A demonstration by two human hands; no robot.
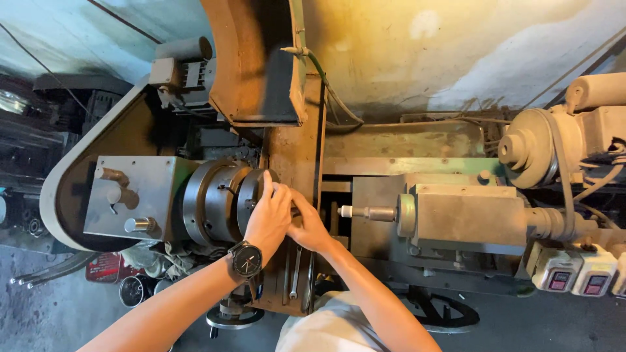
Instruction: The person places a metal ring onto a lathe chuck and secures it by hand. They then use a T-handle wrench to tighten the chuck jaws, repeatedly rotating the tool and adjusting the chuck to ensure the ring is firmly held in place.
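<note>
The lathe chuck (225,202) has the left hand (267,218) and right hand (310,228) against its face, grip unclear.

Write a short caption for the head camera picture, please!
Two bare hands, left hand and right hand, meet at a lathe's round chuck.

A workshop, a big old metal lathe (365,215) with a round chuck (218,202), a motor (182,62) up behind it, switch boxes (574,270) on the side, a wrench (297,270) lying on the machine, stained walls (456,45), dirty grey floor (39,306)
</note>
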